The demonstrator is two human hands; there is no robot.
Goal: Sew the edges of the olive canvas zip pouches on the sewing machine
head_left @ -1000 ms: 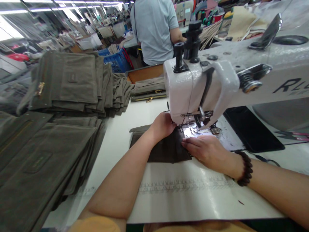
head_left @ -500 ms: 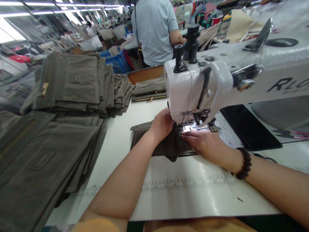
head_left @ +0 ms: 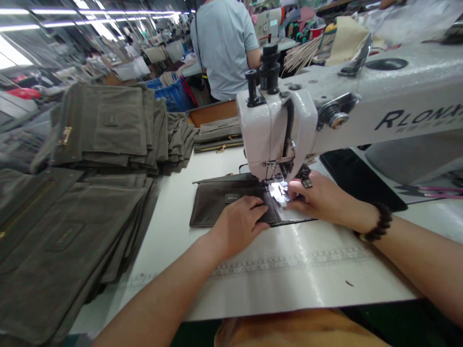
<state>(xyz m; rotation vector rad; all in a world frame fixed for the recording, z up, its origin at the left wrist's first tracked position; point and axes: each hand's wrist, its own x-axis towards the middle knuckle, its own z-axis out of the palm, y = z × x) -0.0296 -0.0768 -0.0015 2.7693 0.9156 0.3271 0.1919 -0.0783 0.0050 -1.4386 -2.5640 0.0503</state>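
Note:
A dark olive-brown fabric piece [head_left: 211,207] with a small label patch lies flat on the white table, its right end by the lit needle area of the sewing machine [head_left: 260,140]. My left hand [head_left: 240,224] rests on this piece, palm down with fingers spread. Just right of the needle, my right hand [head_left: 321,200] has its fingers curled in close to the presser foot. Whatever is between those fingertips is hidden by glare and machine parts. A dark beaded bracelet [head_left: 379,221] circles my right wrist.
Stacks of similar fabric pieces [head_left: 108,120] and a nearer pile [head_left: 65,241] fill the left side. Zippered pieces [head_left: 219,137] lie behind the machine. On the right are a black phone-like slab [head_left: 361,178] and scissors [head_left: 430,190]. A person [head_left: 224,48] stands beyond, facing away.
My left hand has come back from beside the machine head to lie flat on the fabric piece, uncovering its label. My right hand has moved to the needle's right side, fingers now curled. The view has shifted slightly.

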